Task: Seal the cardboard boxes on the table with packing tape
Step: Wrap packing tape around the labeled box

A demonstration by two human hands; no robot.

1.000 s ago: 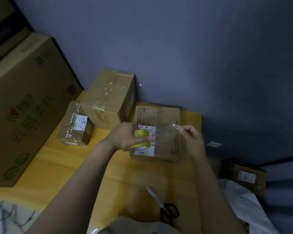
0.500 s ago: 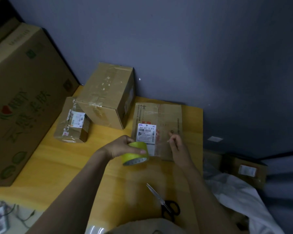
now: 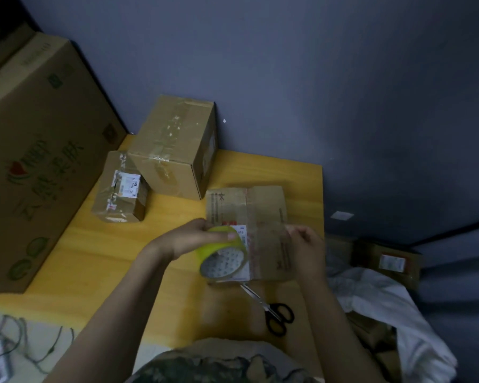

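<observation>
A flat cardboard box [image 3: 266, 208] with a white label lies on the yellow table [image 3: 100, 258] in front of me. My left hand [image 3: 190, 239] grips a yellow-cored roll of clear packing tape [image 3: 221, 255] over the box's near left part. My right hand [image 3: 306, 246] has its fingers curled at the box's right edge, where a clear strip of tape seems to run from the roll; the strip itself is hard to make out. Two more boxes stand behind: a tall taped box [image 3: 174, 145] and a small box [image 3: 119, 186] with a label.
Black-handled scissors [image 3: 271, 308] lie on the table near me, right of centre. A very large printed carton [image 3: 36, 150] fills the left side. The wall is close behind the boxes. Off the table's right edge are white cloth [image 3: 382, 308] and another small box [image 3: 390, 261].
The tape roll has tipped so that its open core faces me and sits lower over the flat box. My right hand moved from the box top to its right edge.
</observation>
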